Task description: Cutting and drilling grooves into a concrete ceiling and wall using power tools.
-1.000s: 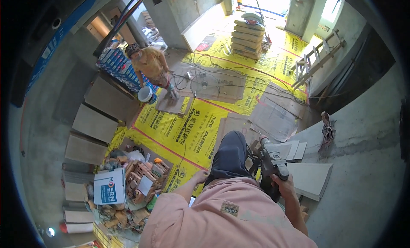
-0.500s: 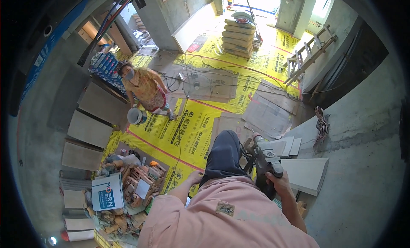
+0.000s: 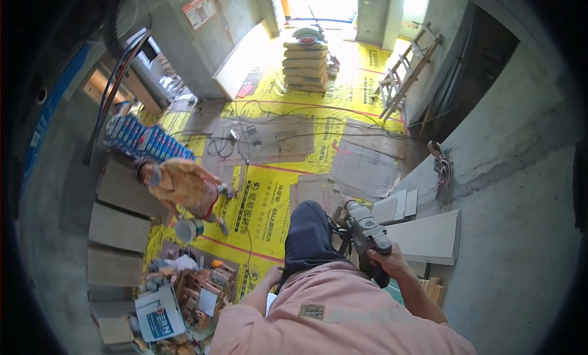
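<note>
My right hand [image 3: 392,261] is closed round the rear handle of a dark rotary hammer drill [image 3: 366,229]. The drill's nose points forward, past the right side of my raised, dark-trousered knee [image 3: 311,232]. Down beside that leg, on its left, is my left hand [image 3: 273,275]. Its fingers are mostly hidden against the trousers, and no held thing shows there. Pale panels [image 3: 422,237] lean against the wall just right of the drill.
At left, a co-worker [image 3: 187,186] carries a bucket [image 3: 188,230]. A rubble heap [image 3: 202,294] with a white-and-blue box [image 3: 160,315] lies nearer. Cables cross the yellow floor sheeting [image 3: 269,208]. Farther off stand stacked sacks [image 3: 305,67] and a wooden trestle [image 3: 407,73].
My view has shifted, so the room's contents sit further left. The co-worker with the bucket has moved nearer and is turned more sideways. The drill stays in my right hand.
</note>
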Available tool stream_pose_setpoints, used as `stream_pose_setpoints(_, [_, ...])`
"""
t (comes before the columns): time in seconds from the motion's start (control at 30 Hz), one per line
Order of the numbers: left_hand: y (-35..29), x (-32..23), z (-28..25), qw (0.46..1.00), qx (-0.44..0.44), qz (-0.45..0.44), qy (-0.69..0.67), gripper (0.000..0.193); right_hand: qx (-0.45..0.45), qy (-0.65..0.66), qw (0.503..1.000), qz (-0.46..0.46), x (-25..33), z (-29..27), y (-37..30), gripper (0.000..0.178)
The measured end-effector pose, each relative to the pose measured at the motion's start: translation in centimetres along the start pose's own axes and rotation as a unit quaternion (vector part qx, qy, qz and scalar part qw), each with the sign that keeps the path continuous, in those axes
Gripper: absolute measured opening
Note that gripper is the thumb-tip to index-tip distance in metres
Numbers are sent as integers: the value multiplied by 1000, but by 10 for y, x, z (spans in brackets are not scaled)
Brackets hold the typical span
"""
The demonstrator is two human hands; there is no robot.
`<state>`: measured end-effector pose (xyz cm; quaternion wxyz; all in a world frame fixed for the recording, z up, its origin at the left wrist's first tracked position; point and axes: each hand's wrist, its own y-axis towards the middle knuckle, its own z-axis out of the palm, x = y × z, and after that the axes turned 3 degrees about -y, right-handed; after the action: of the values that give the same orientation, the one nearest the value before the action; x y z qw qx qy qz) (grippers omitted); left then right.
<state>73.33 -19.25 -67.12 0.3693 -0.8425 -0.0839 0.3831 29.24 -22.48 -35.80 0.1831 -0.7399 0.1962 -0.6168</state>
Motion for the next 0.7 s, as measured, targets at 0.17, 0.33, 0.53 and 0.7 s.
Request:
stream_pose_setpoints(0.17, [10,37,7,998,10,22,-65,44,32,-29,999,-6,7,0,-2,16])
stream_pose_setpoints(0.33, [1,6,0,997,-14,48,-57,41,27,-54,998,1,7,-3,-2,16])
stream_pose_setpoints(0.53, [4,1,1,999,32,31,-31,39,30,-2,999,-9,11,-1,-3,15])
stream_pose_setpoints(0.7, [16,23,5,992,33,44,-112,33,18,-44,999,-9,7,-2,-1,15])
